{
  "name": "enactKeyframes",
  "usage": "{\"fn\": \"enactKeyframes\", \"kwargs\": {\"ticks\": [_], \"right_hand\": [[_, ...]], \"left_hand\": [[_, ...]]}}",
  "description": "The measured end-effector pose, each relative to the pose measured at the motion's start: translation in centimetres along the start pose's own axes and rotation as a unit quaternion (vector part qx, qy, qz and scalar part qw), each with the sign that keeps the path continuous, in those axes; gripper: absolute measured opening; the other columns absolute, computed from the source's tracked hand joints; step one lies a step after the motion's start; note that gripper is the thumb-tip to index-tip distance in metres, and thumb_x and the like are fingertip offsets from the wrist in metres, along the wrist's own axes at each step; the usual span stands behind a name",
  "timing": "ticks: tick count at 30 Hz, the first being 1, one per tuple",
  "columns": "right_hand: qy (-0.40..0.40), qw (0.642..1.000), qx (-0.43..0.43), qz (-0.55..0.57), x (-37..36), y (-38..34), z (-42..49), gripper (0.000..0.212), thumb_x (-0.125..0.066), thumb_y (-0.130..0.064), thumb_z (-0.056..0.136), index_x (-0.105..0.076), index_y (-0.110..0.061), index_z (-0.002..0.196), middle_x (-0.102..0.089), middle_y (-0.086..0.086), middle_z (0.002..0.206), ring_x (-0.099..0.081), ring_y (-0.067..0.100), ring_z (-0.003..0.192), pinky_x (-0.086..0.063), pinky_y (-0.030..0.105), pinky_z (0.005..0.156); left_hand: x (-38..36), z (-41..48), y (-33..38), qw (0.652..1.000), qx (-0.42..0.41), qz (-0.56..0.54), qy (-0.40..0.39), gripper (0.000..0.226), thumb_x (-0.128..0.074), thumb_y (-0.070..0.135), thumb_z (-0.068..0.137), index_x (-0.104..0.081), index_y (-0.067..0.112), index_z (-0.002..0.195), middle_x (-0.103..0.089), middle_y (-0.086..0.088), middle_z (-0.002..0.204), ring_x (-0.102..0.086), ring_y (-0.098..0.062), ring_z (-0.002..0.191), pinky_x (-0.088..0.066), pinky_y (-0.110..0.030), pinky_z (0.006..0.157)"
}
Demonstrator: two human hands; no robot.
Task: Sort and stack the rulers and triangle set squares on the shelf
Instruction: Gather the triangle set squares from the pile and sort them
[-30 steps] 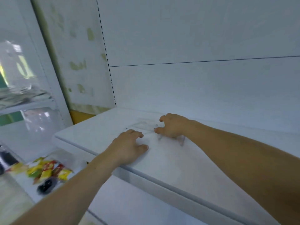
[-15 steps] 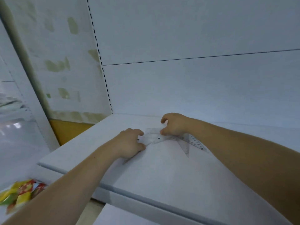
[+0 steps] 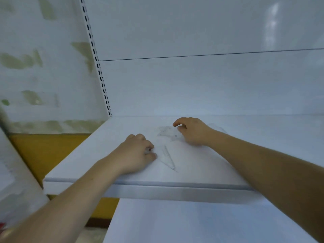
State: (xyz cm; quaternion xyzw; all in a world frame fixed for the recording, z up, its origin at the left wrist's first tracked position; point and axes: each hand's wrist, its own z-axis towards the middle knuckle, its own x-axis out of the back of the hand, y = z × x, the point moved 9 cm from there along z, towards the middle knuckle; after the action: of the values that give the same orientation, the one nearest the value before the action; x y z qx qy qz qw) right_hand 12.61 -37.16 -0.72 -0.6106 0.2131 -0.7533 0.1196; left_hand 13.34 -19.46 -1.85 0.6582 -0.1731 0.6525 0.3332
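Reaching in over the front edge of a white shelf, two bare forearms, hands down on its top. Toward the left front, the left hand: knuckles up, fingers curled under, thumb tip and fingertips close together right at the near corner of a clear set square. Flat on the shelf, that one, its narrow point aimed at the front edge (very faint, little more than an outline and a row of markings). Pinched or only touched, impossible to tell: too blurred at the fingertips. Farther back, near the rear of the shelf, the right hand, fingers bent and laid over a second clear piece, also flat, showing to the left of the fingers and again past the wrist. Ruler or set square, hard to say; gripped or merely pressed, likewise unclear. Near each other, the two clear pieces, not plainly touching. Behind, a white back panel with a slotted rail at its left; below, a lower shelf.
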Motion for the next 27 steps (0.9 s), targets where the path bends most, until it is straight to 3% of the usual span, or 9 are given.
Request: {"fn": "enactKeyframes", "kwargs": {"ticks": [2, 5, 7, 9, 13, 17, 19, 24, 27], "right_hand": [[-0.042, 0.998, -0.004, -0.040, -1.0, -0.6, -0.6, 0.041, -0.048, -0.038, 0.095, -0.046, -0.026, 0.135, -0.054, 0.002, 0.123, -0.048, 0.019, 0.114, -0.035, 0.025, 0.091], [-0.060, 0.998, 0.001, -0.030, -1.5, -1.0, -1.2, 0.054, -0.059, -0.043, 0.089, -0.041, -0.026, 0.138, -0.048, -0.004, 0.107, -0.046, 0.015, 0.102, -0.034, 0.024, 0.087], [-0.034, 0.999, 0.016, 0.003, -1.5, -1.1, -1.3, 0.050, -0.061, -0.036, 0.089, -0.044, -0.025, 0.135, -0.051, -0.007, 0.100, -0.048, 0.012, 0.094, -0.034, 0.022, 0.082], [0.009, 0.999, 0.029, 0.033, -1.2, -1.0, -1.6, 0.043, -0.059, -0.027, 0.090, -0.047, -0.025, 0.131, -0.054, -0.009, 0.091, -0.052, 0.014, 0.092, -0.035, 0.022, 0.080], [0.052, 0.994, 0.048, 0.089, -0.4, -1.0, -2.3, 0.042, -0.054, -0.013, 0.091, -0.047, -0.027, 0.129, -0.055, -0.009, 0.080, -0.053, 0.012, 0.082, -0.037, 0.022, 0.075], [0.060, 0.992, 0.063, 0.092, 0.0, -1.2, -2.5, 0.042, -0.051, -0.012, 0.092, -0.046, -0.027, 0.131, -0.057, -0.005, 0.085, -0.052, 0.011, 0.079, -0.037, 0.022, 0.074], [0.056, 0.992, 0.069, 0.094, -0.1, -1.3, -2.6, 0.042, -0.050, -0.011, 0.093, -0.046, -0.027, 0.131, -0.057, -0.003, 0.088, -0.051, 0.011, 0.078, -0.037, 0.022, 0.074], [0.072, 0.988, 0.073, 0.119, 0.2, -1.5, -2.6, 0.044, -0.045, -0.007, 0.093, -0.044, -0.029, 0.132, -0.058, 0.001, 0.090, -0.060, 0.018, 0.079, -0.051, 0.033, 0.079], [0.073, 0.986, 0.057, 0.137, 0.4, -1.5, -2.8, 0.045, -0.040, -0.006, 0.094, -0.044, -0.029, 0.132, -0.056, -0.001, 0.092, -0.058, 0.014, 0.075, -0.047, 0.026, 0.070]], "left_hand": [[0.3, -1.5, -0.6, 0.999, 0.011, -0.026, 0.023, 0.035, -0.052, 0.046, 0.089, -0.056, 0.024, 0.116, -0.051, 0.007, 0.119, -0.043, -0.016, 0.116, -0.037, -0.034, 0.101], [0.6, -3.6, -0.5, 0.995, 0.014, -0.067, 0.068, 0.028, -0.051, 0.039, 0.091, -0.053, 0.025, 0.115, -0.052, 0.010, 0.122, -0.045, -0.014, 0.118, -0.038, -0.032, 0.100], [0.2, -4.4, 0.7, 0.995, -0.026, -0.074, 0.064, 0.037, -0.043, 0.027, 0.096, -0.043, 0.031, 0.132, -0.033, 0.013, 0.147, -0.028, -0.010, 0.136, -0.025, -0.027, 0.111], [-0.6, -4.8, 2.0, 0.995, -0.063, -0.061, 0.040, 0.042, -0.037, 0.023, 0.099, -0.037, 0.033, 0.140, -0.020, 0.015, 0.154, -0.014, -0.005, 0.143, -0.012, -0.020, 0.112], [-0.9, -6.0, 2.3, 0.994, -0.060, -0.065, 0.059, 0.043, -0.045, 0.043, 0.094, -0.047, 0.031, 0.135, -0.033, 0.015, 0.149, -0.022, -0.001, 0.140, -0.013, -0.015, 0.109], [-0.8, -8.0, 2.7, 0.987, -0.086, -0.073, 0.114, 0.076, -0.040, 0.077, 0.067, -0.060, 0.030, 0.123, -0.046, 0.021, 0.135, -0.028, 0.012, 0.128, -0.015, -0.006, 0.104], [-0.7, -8.9, 2.9, 0.979, -0.097, -0.097, 0.149, 0.066, -0.048, 0.070, 0.069, -0.068, 0.024, 0.112, -0.054, 0.019, 0.124, -0.034, 0.012, 0.121, -0.017, -0.001, 0.100], [-0.6, -10.1, 3.5, 0.968, -0.084, -0.130, 0.195, 0.033, -0.053, 0.039, 0.079, -0.072, 0.015, 0.093, -0.070, 0.003, 0.106, -0.053, -0.002, 0.107, -0.033, -0.006, 0.093], [0.4, -10.3, 4.7, 0.969, -0.094, -0.079, 0.213, 0.027, -0.047, 0.032, 0.083, -0.065, 0.012, 0.085, -0.070, -0.001, 0.101, -0.052, -0.007, 0.097, -0.039, -0.010, 0.084]]}}
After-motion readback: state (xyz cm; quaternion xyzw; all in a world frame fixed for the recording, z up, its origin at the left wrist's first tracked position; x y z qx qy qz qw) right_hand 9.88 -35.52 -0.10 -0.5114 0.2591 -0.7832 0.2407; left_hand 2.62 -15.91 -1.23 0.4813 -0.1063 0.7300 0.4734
